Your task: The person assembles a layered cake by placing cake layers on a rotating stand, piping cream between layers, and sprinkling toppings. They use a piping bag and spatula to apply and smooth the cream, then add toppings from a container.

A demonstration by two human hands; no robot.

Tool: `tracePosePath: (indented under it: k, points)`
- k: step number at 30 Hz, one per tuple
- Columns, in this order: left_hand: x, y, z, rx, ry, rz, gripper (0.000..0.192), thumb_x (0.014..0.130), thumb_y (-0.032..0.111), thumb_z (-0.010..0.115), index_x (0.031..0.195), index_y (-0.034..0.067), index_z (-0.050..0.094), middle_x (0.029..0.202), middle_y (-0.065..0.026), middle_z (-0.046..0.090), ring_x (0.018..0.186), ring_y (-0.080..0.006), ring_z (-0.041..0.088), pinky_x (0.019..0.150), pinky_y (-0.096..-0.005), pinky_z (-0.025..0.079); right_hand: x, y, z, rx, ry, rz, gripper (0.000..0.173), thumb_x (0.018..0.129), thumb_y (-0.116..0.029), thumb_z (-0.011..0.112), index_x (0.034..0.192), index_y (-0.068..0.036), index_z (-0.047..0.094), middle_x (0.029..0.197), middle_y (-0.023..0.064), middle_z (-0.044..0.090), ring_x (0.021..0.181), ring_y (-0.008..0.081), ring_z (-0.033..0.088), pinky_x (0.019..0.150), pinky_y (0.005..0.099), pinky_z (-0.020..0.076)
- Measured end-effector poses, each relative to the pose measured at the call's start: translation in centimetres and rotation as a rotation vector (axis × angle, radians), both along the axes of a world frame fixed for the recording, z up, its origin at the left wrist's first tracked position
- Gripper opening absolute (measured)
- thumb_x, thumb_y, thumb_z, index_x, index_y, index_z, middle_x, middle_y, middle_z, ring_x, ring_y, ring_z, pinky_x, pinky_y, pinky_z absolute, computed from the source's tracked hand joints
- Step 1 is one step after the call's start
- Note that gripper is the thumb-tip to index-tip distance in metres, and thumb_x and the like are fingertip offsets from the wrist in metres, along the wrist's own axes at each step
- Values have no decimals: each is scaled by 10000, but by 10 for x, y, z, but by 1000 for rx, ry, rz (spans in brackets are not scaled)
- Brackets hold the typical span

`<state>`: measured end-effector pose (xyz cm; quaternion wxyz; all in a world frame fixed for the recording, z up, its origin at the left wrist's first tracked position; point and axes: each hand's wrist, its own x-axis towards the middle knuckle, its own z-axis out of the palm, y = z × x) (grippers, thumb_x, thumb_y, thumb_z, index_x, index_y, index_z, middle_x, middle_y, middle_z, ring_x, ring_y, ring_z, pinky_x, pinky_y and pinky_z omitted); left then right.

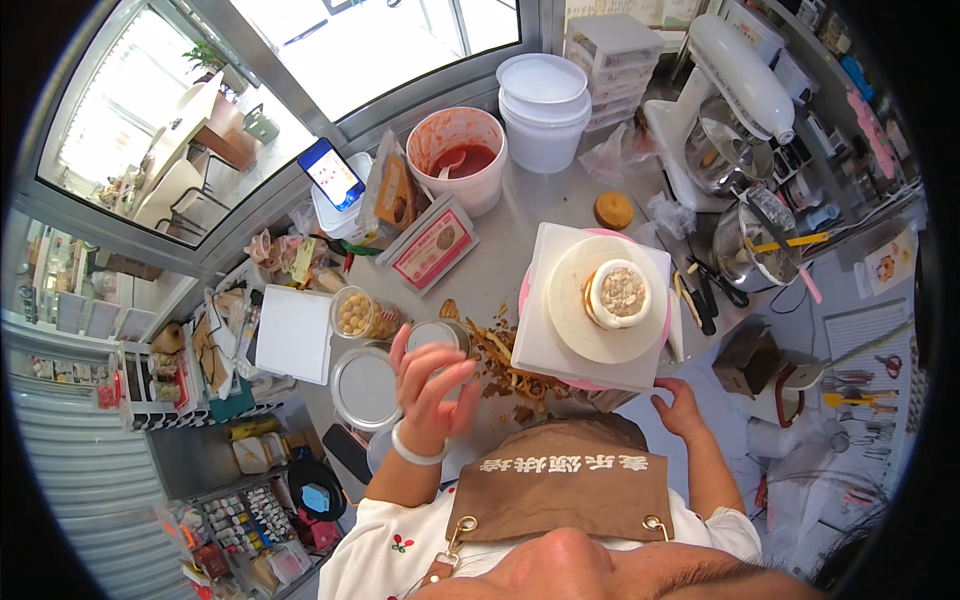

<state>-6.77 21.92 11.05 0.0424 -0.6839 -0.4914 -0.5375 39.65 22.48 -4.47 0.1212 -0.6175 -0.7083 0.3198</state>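
Note:
My left hand (435,382), with a white bangle at the wrist, is raised with fingers spread beside a round lidded container (437,337); it holds nothing. Near the lower right corner of a square white board (534,330), my right hand (676,405) has its fingers apart; whether it touches the board is unclear. On that board lies a cream-coloured round disc (574,341), and a small round cake (616,294) stands on it. A white cream ring runs round the cake's top, with pale chopped filling inside. Part of a pink turntable (523,285) shows beneath the board.
Brown crumbs and peel-like scraps (510,360) lie left of the board. Behind are a tub of red sauce (457,154), white buckets (545,120) and a small round cake (613,209). A stand mixer (739,75), a metal bowl (739,259) and black-handled tools (703,300) stand right.

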Motion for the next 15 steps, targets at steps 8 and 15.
tracePosePath:
  k: [8, 15]
  points:
    - [19, 36, -21, -183, 46, 2, 216, 772, 34, 835, 943, 124, 737, 966, -35, 645, 882, -214, 636, 1204, -535, 336, -13, -11, -5, -541, 734, -444, 429, 878, 50, 637, 1306, 38, 669, 1214, 127, 744, 1175, 219, 679, 1075, 357, 497]
    - [37, 58, -34, -328, 104, -34, 187, 793, 69, 840, 936, 129, 736, 989, -34, 634, 945, -233, 626, 1182, -563, 349, -10, -4, -8, -481, 728, -518, 436, 908, 50, 591, 1338, 41, 665, 1163, 109, 756, 1117, 193, 685, 1019, 335, 520]
